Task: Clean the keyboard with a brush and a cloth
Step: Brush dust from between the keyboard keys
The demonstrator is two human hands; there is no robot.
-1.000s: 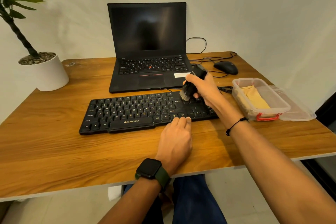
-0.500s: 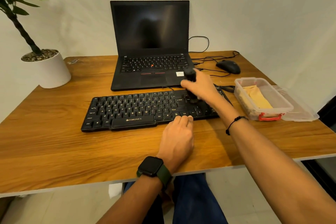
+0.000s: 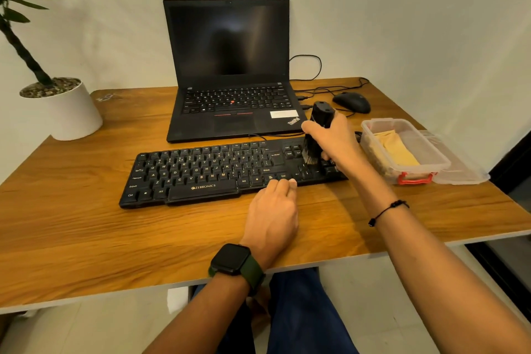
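**Right now: brushing the right end of the keyboard**

Currently the right hand (image 3: 334,139) is wrapped around a black brush (image 3: 317,135), fingers curled tight on its handle, with the bristles down on the keys at the right end of the black keyboard (image 3: 201,175), near the arrow cluster. The left hand (image 3: 273,210) rests on the wooden desk (image 3: 71,224) with its fingers roughly together, tips touching the keyboard's front edge by the Ctrl key, seemingly to steady it.

To do this step well, I would keep the brush close to upright so the bristle tips reach into the gaps between keys, use short light strokes along each row, and sweep debris toward 1 edge rather than back over brushed keys. The left hand should keep bracing the board so it does not slide. The rest of the rows to the left likely need the same pass.

Just right of the keyboard sits 1 clear plastic box (image 3: 370,135) with a red latch, open, holding a folded yellow cloth (image 3: 399,149). Its clear lid (image 3: 462,164) lies beside it on the right. Whether anything else is in the box I cannot tell.
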